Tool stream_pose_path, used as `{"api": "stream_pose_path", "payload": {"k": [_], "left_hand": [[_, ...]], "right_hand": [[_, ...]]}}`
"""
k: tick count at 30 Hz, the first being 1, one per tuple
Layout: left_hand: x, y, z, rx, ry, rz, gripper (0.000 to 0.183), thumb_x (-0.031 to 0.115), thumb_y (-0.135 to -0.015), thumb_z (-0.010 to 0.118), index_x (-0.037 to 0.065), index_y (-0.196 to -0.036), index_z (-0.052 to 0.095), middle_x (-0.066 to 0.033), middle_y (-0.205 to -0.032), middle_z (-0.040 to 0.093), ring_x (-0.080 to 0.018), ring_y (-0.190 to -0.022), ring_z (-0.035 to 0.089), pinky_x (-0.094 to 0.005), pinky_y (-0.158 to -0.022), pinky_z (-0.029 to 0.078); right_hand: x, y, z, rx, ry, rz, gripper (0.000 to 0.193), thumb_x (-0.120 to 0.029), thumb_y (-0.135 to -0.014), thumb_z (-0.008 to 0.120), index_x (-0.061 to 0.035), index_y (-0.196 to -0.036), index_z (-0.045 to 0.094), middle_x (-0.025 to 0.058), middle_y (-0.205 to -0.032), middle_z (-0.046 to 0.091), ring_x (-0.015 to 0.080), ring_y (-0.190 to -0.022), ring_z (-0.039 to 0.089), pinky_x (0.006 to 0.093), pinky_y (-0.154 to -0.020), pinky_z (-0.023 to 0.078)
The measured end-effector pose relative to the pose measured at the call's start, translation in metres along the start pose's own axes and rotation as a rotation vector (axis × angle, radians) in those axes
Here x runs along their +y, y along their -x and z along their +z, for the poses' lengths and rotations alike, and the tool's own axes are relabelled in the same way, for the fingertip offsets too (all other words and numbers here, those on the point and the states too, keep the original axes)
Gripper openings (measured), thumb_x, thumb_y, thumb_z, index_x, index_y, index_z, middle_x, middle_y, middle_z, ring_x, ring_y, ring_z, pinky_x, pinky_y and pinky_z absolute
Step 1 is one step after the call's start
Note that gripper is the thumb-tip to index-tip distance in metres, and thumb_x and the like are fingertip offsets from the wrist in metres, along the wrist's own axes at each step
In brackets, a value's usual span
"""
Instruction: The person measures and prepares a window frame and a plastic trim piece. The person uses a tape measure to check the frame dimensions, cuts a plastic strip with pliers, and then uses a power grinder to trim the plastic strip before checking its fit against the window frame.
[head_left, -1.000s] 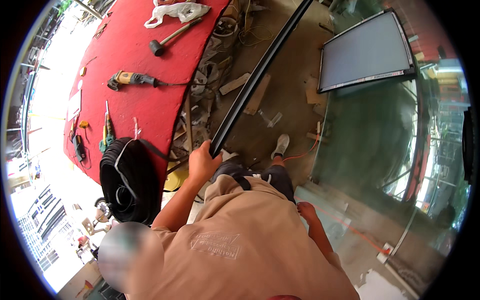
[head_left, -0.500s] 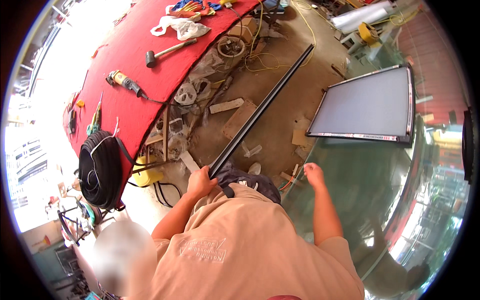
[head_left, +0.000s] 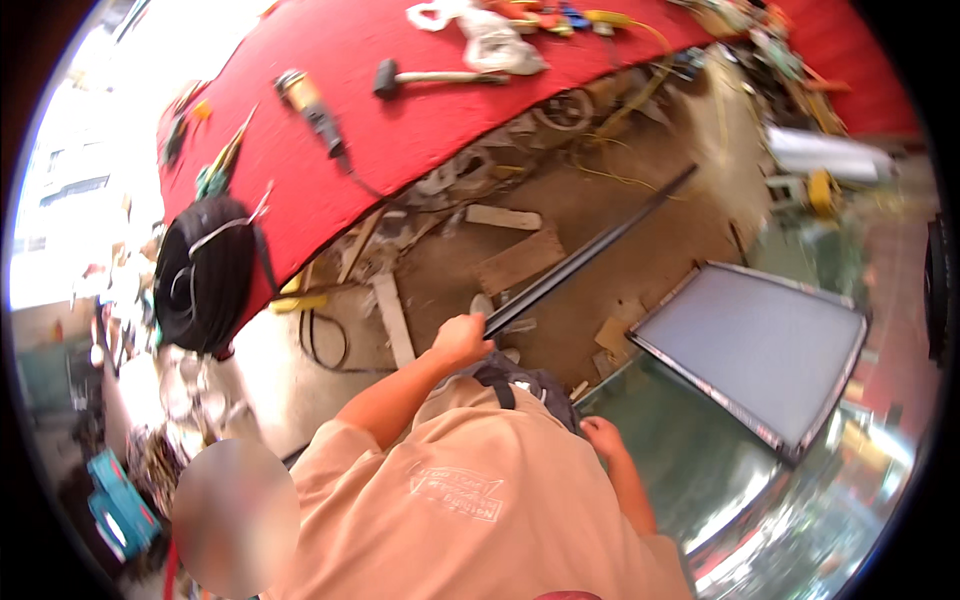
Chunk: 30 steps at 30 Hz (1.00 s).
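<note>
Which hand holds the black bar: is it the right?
No, the left hand grips the black bar at its near end, while the right hand is apart from it.

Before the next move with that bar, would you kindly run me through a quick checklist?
1. Left hand gripping the black bar: ok, closed around its near end.
2. Right hand free: seems ok; nothing visible in it.
3. Bar apart from the framed grey panel: ok, a gap shows between them.
4. Floor free of loose pieces: not ok; a brown board and a white strip lie there.
5. Power tool set down: ok, on the red-covered table.
6. Bar's far end off the floor: cannot tell from this view.
</note>
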<state>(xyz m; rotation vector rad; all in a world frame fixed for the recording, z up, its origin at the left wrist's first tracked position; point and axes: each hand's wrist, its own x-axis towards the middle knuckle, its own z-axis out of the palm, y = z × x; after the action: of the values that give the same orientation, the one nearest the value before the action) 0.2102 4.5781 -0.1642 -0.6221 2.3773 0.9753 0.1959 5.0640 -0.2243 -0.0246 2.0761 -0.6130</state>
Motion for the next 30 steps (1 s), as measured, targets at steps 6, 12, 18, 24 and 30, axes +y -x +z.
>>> {"api": "stream_pose_path", "payload": {"k": [6,12,18,24,30], "left_hand": [[-0.008,-0.029,-0.009,0.019,0.013,0.03,0.038,0.035,-0.081,0.081,0.002,-0.097,0.069,-0.0252,-0.092,0.075,-0.0455,-0.092,0.073,-0.0552,-0.084,0.059],[-0.008,-0.03,-0.011,-0.008,0.004,-0.038,0.036,0.034,-0.083,0.079,0.004,-0.102,0.07,-0.0222,-0.097,0.076,-0.0432,-0.095,0.074,-0.0537,-0.085,0.06],[0.006,-0.037,-0.023,0.001,-0.02,-0.047,0.034,0.033,-0.082,0.079,0.005,-0.099,0.071,-0.0216,-0.095,0.076,-0.0422,-0.093,0.074,-0.0531,-0.085,0.06],[0.031,-0.04,-0.008,0.004,-0.064,-0.06,0.038,0.035,-0.08,0.082,0.005,-0.1,0.071,-0.0221,-0.098,0.077,-0.0433,-0.094,0.075,-0.054,-0.084,0.061],[0.067,-0.057,0.017,-0.017,0.051,-0.054,0.036,0.031,-0.081,0.08,0.003,-0.103,0.072,-0.0225,-0.098,0.076,-0.0441,-0.096,0.074,-0.0555,-0.085,0.059]], "right_hand": [[-0.029,-0.03,-0.06,0.052,-0.361,0.34,0.029,-0.029,-0.105,0.067,-0.0038,-0.119,0.074,0.0056,-0.093,0.075,0.0161,-0.082,0.071,0.0307,-0.07,0.057],[-0.104,-0.091,-0.104,0.046,-0.227,0.201,0.031,-0.029,-0.105,0.069,-0.0029,-0.12,0.074,0.0065,-0.099,0.076,0.0155,-0.084,0.071,0.0308,-0.074,0.057],[-0.163,-0.154,-0.135,-0.058,-0.031,0.0,0.033,-0.029,-0.103,0.07,-0.0021,-0.121,0.075,0.0059,-0.101,0.077,0.0138,-0.086,0.072,0.0315,-0.076,0.057],[-0.172,-0.21,-0.18,-0.085,0.077,-0.086,0.034,-0.03,-0.101,0.071,-0.0018,-0.12,0.076,0.0058,-0.098,0.077,0.0151,-0.083,0.072,0.0339,-0.078,0.058],[-0.093,-0.277,-0.226,-0.173,0.069,-0.034,0.025,-0.02,-0.103,0.072,0.0032,-0.111,0.074,0.0078,-0.09,0.073,0.0168,-0.076,0.068,0.0312,-0.067,0.057]]}}
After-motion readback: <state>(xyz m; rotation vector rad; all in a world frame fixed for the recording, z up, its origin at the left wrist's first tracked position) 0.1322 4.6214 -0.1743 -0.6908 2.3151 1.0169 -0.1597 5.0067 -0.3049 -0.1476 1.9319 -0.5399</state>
